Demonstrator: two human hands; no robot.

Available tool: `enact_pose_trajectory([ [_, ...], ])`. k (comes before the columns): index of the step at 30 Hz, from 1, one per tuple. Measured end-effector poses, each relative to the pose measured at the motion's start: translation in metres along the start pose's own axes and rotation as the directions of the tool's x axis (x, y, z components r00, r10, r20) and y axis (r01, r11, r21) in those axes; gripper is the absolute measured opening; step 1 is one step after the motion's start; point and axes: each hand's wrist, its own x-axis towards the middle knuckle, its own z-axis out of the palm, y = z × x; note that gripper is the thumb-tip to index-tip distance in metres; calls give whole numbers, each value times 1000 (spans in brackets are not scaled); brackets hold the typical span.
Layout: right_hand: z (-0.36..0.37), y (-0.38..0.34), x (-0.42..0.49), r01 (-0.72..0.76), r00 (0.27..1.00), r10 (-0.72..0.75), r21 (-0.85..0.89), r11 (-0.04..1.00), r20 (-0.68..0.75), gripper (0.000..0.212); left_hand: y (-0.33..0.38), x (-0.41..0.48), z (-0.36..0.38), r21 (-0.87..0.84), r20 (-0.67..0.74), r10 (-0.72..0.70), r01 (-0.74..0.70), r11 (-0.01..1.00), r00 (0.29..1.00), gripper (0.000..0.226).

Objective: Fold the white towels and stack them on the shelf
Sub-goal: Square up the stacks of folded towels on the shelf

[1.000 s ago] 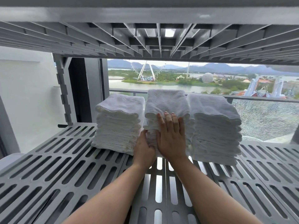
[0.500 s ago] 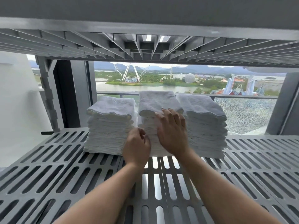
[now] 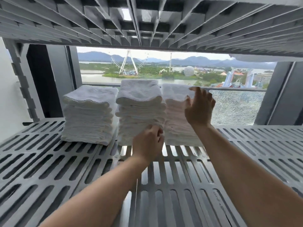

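Three stacks of folded white towels stand side by side at the back of a grey slotted shelf [image 3: 49, 163]: a left stack [image 3: 88, 115], a taller middle stack [image 3: 139, 105] and a right stack [image 3: 175, 115]. My left hand [image 3: 147, 141] is at the lower front of the middle stack, fingers curled against the towel edges near the gap to the right stack. My right hand [image 3: 199, 107] is raised in front of the upper right stack, fingers spread and relaxed, holding nothing; whether it touches the towels I cannot tell.
Another slotted grey shelf [image 3: 147, 22] hangs close overhead. Dark uprights [image 3: 24, 82] stand at the back left and at the back right [image 3: 282, 95]. Behind the stacks is a window [image 3: 237, 108] with a railing. Bare slotted shelf lies right of the stacks.
My right hand has left the front of the middle stack and moved up and right, in front of the right stack. My left hand stays low at the middle stack. The camera moved closer.
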Motion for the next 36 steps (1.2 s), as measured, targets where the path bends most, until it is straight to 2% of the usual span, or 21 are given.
enact_pose_trajectory([
  [3,-2,31,13,-163,987,160,157,974,28,32,29,2,19,-26,2,-49,49,998,999,17],
  [6,0,67,24,-343,938,309,289,894,156,36,59,8,35,59,-36,-15,17,998,999,19],
  [11,13,114,22,-523,843,380,417,743,380,47,95,39,40,146,-83,95,-82,986,992,18],
  [13,23,127,20,-650,755,450,451,612,478,49,102,59,37,188,-114,171,-148,971,979,20],
  [15,30,134,17,-760,650,470,500,415,598,56,106,80,33,260,-134,232,-192,946,963,25],
  [17,33,136,12,-787,617,403,517,338,676,54,108,99,31,305,-136,260,-209,929,956,31],
  [19,37,136,10,-803,595,359,516,297,719,49,111,117,30,301,-90,248,-211,930,965,36],
  [22,42,138,12,-838,545,333,489,241,770,63,111,140,33,283,-13,177,-166,945,984,46],
  [24,46,141,16,-855,518,311,477,203,797,66,111,153,35,346,49,181,-187,919,982,59],
  [27,52,147,17,-874,487,283,458,165,827,61,113,168,36,438,142,328,-357,825,934,80],
  [29,53,146,14,-876,483,257,463,137,837,42,113,178,35,451,304,383,-486,749,872,93],
  [30,56,144,12,-872,489,243,470,137,838,39,110,184,36,457,404,350,-518,723,845,102],
  [31,58,143,11,-864,503,222,479,156,835,39,108,189,36,450,484,289,-518,727,826,110],
  [33,65,140,9,-839,541,195,511,185,818,43,106,198,38,343,562,158,-403,848,812,118],
  [34,66,139,9,-835,548,189,522,175,815,44,105,202,40,246,573,115,-304,920,812,117],
  [36,66,139,11,-849,529,190,514,126,827,44,104,214,44,142,549,71,-177,974,833,110],
])
